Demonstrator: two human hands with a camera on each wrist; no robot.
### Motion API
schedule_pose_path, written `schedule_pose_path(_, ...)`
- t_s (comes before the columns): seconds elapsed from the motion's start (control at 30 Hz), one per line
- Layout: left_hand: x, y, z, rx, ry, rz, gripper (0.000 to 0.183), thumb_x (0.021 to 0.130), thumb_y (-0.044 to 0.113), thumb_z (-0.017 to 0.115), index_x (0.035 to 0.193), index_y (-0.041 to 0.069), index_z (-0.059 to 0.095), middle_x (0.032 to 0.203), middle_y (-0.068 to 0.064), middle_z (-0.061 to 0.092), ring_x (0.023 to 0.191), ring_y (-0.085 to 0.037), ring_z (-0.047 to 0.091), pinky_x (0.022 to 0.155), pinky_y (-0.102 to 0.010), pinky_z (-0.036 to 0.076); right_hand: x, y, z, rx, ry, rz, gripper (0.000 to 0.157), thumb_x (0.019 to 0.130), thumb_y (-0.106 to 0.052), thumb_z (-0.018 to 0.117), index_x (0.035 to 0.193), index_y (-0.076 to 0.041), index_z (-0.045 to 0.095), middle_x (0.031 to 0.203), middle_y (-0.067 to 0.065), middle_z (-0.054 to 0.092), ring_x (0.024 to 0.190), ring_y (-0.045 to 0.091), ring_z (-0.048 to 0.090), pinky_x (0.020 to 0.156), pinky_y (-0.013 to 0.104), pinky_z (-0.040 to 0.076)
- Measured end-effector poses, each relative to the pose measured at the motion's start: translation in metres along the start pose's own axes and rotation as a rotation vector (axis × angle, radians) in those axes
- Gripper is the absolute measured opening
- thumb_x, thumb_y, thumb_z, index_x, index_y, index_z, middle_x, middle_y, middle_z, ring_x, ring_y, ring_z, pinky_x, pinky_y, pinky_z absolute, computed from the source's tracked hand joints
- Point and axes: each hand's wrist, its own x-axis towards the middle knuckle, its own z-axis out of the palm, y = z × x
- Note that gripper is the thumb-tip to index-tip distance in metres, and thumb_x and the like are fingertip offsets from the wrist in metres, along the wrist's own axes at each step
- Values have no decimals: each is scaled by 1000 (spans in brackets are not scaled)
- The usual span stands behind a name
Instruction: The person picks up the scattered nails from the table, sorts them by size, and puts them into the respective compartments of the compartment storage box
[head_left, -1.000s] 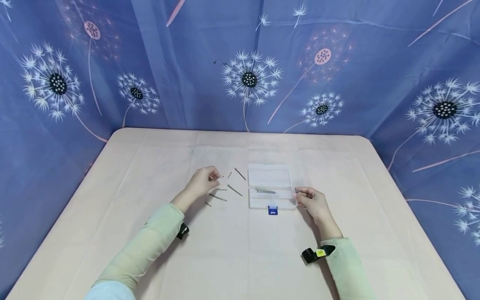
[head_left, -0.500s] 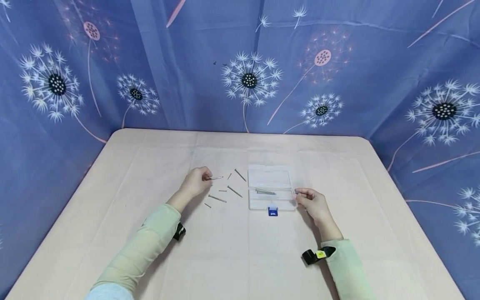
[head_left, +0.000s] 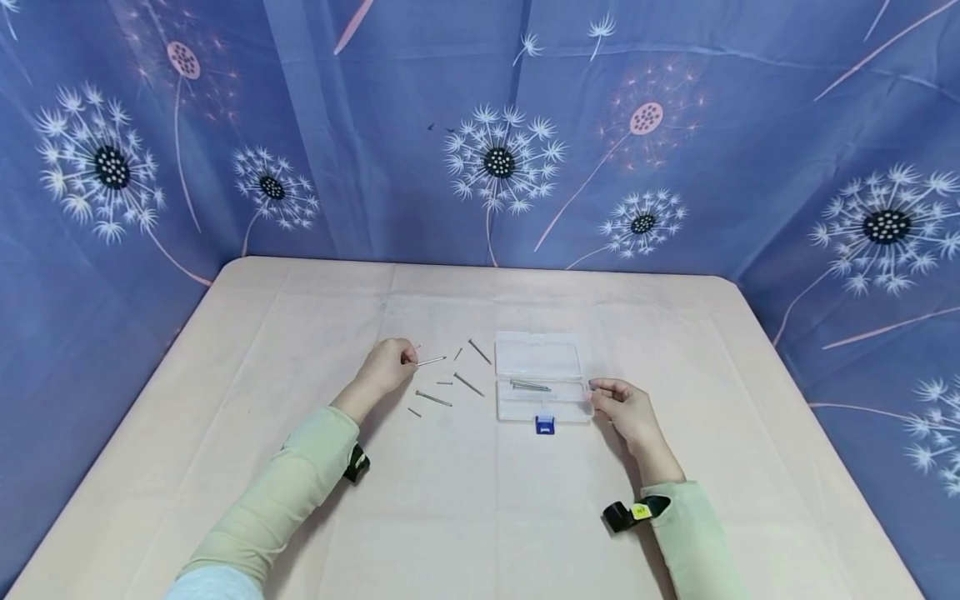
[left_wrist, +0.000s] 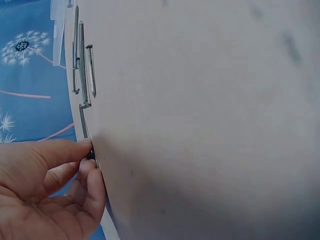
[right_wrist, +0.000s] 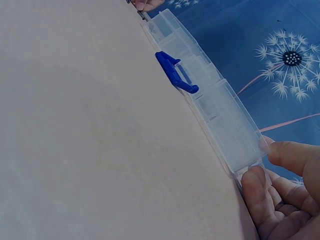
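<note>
My left hand (head_left: 385, 367) pinches a nail (head_left: 432, 361) between thumb and fingers, low over the table, its shaft pointing right. In the left wrist view, a dark nail head (left_wrist: 91, 156) shows between the fingertips. Several loose nails (head_left: 468, 384), long and short, lie between this hand and a clear plastic box (head_left: 538, 408). The box lies with its lid (head_left: 537, 354) folded back and its blue latch (head_left: 545, 425) facing me. A few long nails (head_left: 530, 386) rest in its rear compartment. My right hand (right_wrist: 282, 195) grips the right end of the box with thumb and fingers.
A pale cloth covers the table (head_left: 480, 517). Behind it and at both sides hangs a blue curtain (head_left: 390, 150) with dandelion prints. Black wrist cameras sit on both sleeves, the right one (head_left: 621, 516) low over the cloth.
My left hand has drawn left and slightly nearer, and more of its nail's shaft now shows. A small nail behind its fingers has come into sight. The right hand and box stay put.
</note>
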Motion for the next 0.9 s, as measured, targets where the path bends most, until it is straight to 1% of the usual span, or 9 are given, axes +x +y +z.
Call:
schedule_pose_path(0.1,-1,1,-1,11,-19,-21,4,81,-2,61,77,-3,61,72,-9,58,70,-21,53,69,-32,46,1,1,0,6,4,-1,41,88,-11,64,123,9,54,84,-7,61,68,-1,55,62,14,50)
schedule_pose_path(0.2,-1,3,-2,30,-56,-35,6,82,-3,56,77,-3,60,72,-9,57,70,-21,52,70,-34,48,1,2,-1,18,0,-4,41,88,-10,64,123,10,54,84,-7,61,69,-1,55,62,13,51)
schedule_pose_path(0.33,-1,4,0,59,-106,-40,10,84,-4,51,78,-4,59,73,-10,56,69,-20,51,66,-32,47,0,1,-1,28,-3,-7,41,88,-9,64,123,10,53,85,-7,62,70,-1,56,63,14,51)
schedule_pose_path(0.43,-2,6,2,78,-125,-48,12,88,-3,50,80,-5,59,76,-12,57,71,-21,53,65,-31,48,0,1,-1,30,-8,-9,41,88,-9,64,123,11,53,85,-7,62,70,-1,56,64,14,51)
schedule_pose_path(0.6,-2,7,2,85,-137,-76,13,91,-1,49,86,-6,60,84,-15,59,78,-25,56,70,-34,51,-1,0,-1,36,-13,-12,41,88,-9,64,123,11,53,83,-8,61,71,-1,56,64,14,51)
schedule_pose_path(0.7,-2,7,2,78,-141,-99,13,93,0,48,89,-6,59,86,-15,58,78,-23,55,67,-31,50,0,1,-1,31,-7,-9,40,88,-9,64,122,11,53,83,-9,61,71,0,56,64,14,52)
schedule_pose_path(0.77,-2,7,2,55,-130,-114,12,94,1,48,90,-5,57,85,-14,57,75,-22,53,63,-29,48,0,1,-1,29,-4,-10,39,89,-9,63,122,11,53,82,-9,61,71,0,57,64,15,52)
schedule_pose_path(0.83,-2,7,2,20,-105,-125,10,94,1,48,90,-4,56,82,-13,57,71,-20,52,60,-26,46,1,2,-1,28,-2,-12,39,89,-8,62,122,11,53,82,-9,62,71,0,57,64,15,52)
schedule_pose_path(0.9,-2,5,2,-38,-72,-123,9,93,0,49,89,-4,56,79,-13,58,68,-19,52,57,-25,44,1,2,-1,34,-5,-18,39,89,-8,62,122,12,53,82,-9,62,70,0,57,64,15,52)
